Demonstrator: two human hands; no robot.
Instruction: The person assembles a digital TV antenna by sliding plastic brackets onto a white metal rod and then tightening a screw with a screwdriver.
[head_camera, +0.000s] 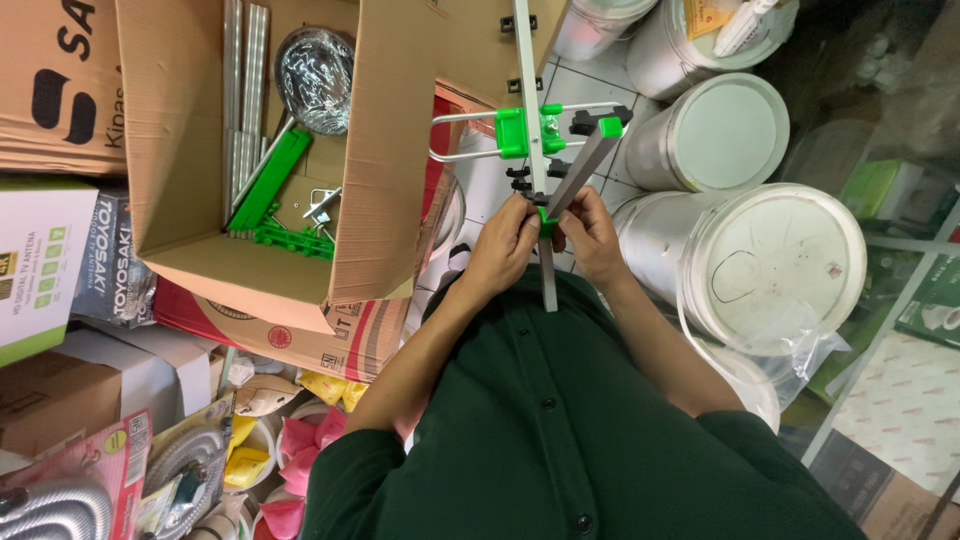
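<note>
Left hand (503, 243): I am seeing it pinching closed on the small green clip (543, 222) at the metal rail (536, 150).
Right hand (590, 232): it is clamping on the same clip from the other side, just under the grey bar (585, 170); the two hands are touching.
Assembly position: the rail is standing in front of the chest, over the floor between the open carton (330, 150) and the white pails (770, 262).
Risk, slip: I am judging that the clip may pop off, because only fingertips are holding it.
Risk, snag: the looped rod (465, 135) is sitting close to the carton flap and may catch.
Risk, tipping: the long rail is projecting well past the hands, so it may swing into the pails.
Packages: brown cartons are stacking at left; a white-and-green box (35, 265) is lying below them; a red blister pack (80, 470) with grey hose is sitting at the lower left.
</note>
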